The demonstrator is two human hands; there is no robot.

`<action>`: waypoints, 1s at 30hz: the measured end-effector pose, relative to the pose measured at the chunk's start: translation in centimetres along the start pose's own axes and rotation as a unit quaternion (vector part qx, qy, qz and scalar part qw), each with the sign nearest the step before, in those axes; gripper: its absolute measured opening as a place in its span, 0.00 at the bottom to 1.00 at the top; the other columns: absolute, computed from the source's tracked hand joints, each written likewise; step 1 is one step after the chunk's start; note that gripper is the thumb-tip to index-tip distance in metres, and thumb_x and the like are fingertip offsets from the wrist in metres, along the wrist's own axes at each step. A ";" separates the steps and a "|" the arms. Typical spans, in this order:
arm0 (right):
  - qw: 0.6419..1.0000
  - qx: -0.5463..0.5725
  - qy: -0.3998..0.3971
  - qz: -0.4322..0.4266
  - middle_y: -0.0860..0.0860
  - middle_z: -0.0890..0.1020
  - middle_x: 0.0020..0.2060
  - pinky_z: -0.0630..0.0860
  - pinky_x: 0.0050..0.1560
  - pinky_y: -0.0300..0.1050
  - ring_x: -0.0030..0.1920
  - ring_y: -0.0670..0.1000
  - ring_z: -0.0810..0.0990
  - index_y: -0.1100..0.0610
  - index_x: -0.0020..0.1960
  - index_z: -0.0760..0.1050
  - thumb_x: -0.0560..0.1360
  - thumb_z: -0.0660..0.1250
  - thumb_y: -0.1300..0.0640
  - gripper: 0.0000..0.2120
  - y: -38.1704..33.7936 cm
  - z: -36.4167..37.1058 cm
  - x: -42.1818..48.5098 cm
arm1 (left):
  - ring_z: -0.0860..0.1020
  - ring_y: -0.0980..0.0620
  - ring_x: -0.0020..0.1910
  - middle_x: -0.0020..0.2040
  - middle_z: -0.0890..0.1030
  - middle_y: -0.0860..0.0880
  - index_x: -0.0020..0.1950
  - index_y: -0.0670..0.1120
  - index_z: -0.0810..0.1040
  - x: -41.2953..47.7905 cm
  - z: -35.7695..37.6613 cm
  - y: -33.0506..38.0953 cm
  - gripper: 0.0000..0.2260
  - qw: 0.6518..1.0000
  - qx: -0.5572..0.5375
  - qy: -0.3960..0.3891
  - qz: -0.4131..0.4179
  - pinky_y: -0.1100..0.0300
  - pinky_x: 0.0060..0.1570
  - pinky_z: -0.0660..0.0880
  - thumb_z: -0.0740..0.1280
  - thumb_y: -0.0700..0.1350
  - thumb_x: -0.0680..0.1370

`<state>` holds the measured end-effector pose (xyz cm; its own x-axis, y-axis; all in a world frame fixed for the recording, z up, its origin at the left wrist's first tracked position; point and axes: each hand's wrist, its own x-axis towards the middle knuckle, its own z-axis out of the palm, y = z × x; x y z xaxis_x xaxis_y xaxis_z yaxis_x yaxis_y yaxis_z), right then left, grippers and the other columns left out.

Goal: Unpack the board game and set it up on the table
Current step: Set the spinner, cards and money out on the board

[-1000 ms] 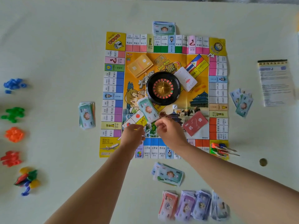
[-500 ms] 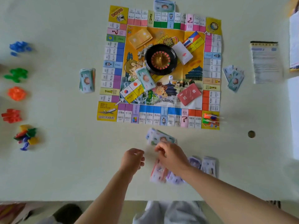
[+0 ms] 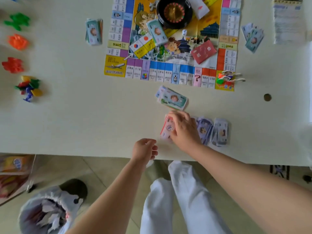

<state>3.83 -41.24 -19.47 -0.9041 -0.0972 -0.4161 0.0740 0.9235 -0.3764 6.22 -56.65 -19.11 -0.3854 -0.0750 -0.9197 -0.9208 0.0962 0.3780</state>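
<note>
Far left on the table (image 3: 76,119), small heaps of plastic run down the edge: green pieces (image 3: 16,21), orange pieces (image 3: 17,41), red pieces (image 3: 13,64), then a mixed cluster of pawns (image 3: 29,87). Next across, a stack of notes (image 3: 93,32) lies just beside the left edge of the game board (image 3: 116,66). The board is spread flat at the top middle. The black roulette wheel (image 3: 173,12) sits on its centre, with a loose note (image 3: 156,32) at the wheel's near-left side. A white die (image 3: 184,32) lies just below the wheel and a red card (image 3: 203,51) lies further right.

Down at the near table edge, the left hand (image 3: 145,149) hovers with its fingers loosely curled and nothing in it. Just right of it, the right hand (image 3: 183,129) is down on the red notes (image 3: 167,127), fingers bent over the pile. The blur makes it hard to say whether it grips a note or only presses.

Between that hand and the board lies a green-faced pile (image 3: 173,99). Right of the hand come the purple notes (image 3: 203,130), then a pale pile (image 3: 221,130) beside them. Playing tokens (image 3: 226,78) sit on the board's near-right corner. Further right are a small brown disc (image 3: 267,97), fanned notes (image 3: 253,37) and a printed leaflet (image 3: 288,21).
</note>
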 end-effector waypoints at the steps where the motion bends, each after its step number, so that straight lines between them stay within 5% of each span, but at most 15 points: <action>1: 1.000 0.002 0.004 0.004 0.54 0.67 0.71 0.61 0.65 0.52 0.74 0.54 0.58 0.56 0.68 0.67 0.72 0.64 0.63 0.25 -0.1 0.1 -0.3 | 0.73 0.48 0.30 0.35 0.76 0.44 0.48 0.39 0.78 -0.2 0.0 -0.6 0.07 1.000 -0.012 0.006 -0.010 0.59 0.33 0.71 0.60 0.36 0.78; 6: 1.000 -0.017 -0.018 -0.008 0.51 0.67 0.71 0.58 0.65 0.49 0.73 0.52 0.62 0.54 0.68 0.65 0.71 0.63 0.65 0.26 -0.2 1.3 -1.7 | 0.67 0.48 0.26 0.26 0.69 0.48 0.32 0.43 0.70 -1.3 0.3 -3.7 0.10 0.993 -0.036 0.084 -0.075 0.58 0.33 0.69 0.63 0.42 0.73; 9: 0.999 -0.018 -0.022 -0.016 0.52 0.66 0.71 0.58 0.68 0.50 0.72 0.53 0.62 0.55 0.70 0.61 0.73 0.63 0.62 0.27 0.0 1.6 -2.0 | 0.70 0.47 0.35 0.33 0.69 0.46 0.37 0.43 0.70 -1.5 1.1 -5.2 0.10 0.983 -0.083 0.102 -0.127 0.55 0.40 0.75 0.66 0.47 0.74; 13: 0.999 -0.041 -0.017 -0.024 0.52 0.60 0.75 0.54 0.71 0.50 0.76 0.51 0.56 0.54 0.73 0.58 0.74 0.64 0.61 0.29 0.5 1.9 -2.0 | 0.74 0.46 0.52 0.50 0.72 0.44 0.55 0.42 0.72 -1.0 2.5 -5.9 0.15 0.961 -0.211 0.025 -0.174 0.49 0.49 0.76 0.69 0.48 0.74; 17: 0.999 -0.027 0.004 -0.046 0.52 0.68 0.71 0.57 0.68 0.48 0.72 0.51 0.64 0.55 0.72 0.62 0.72 0.64 0.64 0.30 0.1 2.4 -4.0 | 0.78 0.45 0.47 0.49 0.76 0.41 0.55 0.41 0.75 -0.7 4.5 -6.2 0.09 0.923 -0.347 -0.048 -0.157 0.48 0.52 0.77 0.65 0.43 0.77; 19: 0.998 -0.019 0.008 -0.058 0.52 0.72 0.69 0.59 0.68 0.49 0.71 0.51 0.67 0.55 0.71 0.64 0.71 0.65 0.63 0.29 -0.1 3.0 -5.1 | 0.81 0.47 0.39 0.45 0.80 0.41 0.57 0.39 0.75 -0.9 5.2 -6.0 0.09 0.910 -0.386 -0.053 -0.139 0.54 0.44 0.80 0.62 0.40 0.79; 24: 0.997 0.021 0.006 -0.075 0.53 0.77 0.62 0.66 0.64 0.50 0.65 0.53 0.73 0.56 0.69 0.68 0.66 0.65 0.66 0.31 -0.2 4.0 -7.3 | 0.81 0.53 0.29 0.35 0.81 0.45 0.49 0.39 0.77 -2.1 5.1 -7.1 0.05 0.931 -0.344 0.019 -0.119 0.63 0.29 0.78 0.62 0.32 0.77; 30: 0.990 0.106 -0.088 -0.028 0.54 0.72 0.64 0.66 0.64 0.47 0.64 0.54 0.71 0.58 0.70 0.64 0.71 0.65 0.62 0.28 -0.3 3.5 -6.5 | 0.78 0.47 0.36 0.37 0.81 0.42 0.47 0.40 0.80 -3.7 2.7 -8.7 0.06 0.974 -0.213 0.082 0.003 0.60 0.34 0.78 0.65 0.32 0.75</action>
<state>11.18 -42.20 -19.59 -0.8233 -0.2265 -0.5205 0.1291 0.8182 -0.5603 15.83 -54.51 -19.26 -0.3628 -0.2359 -0.9015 -0.8465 -0.3212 0.4246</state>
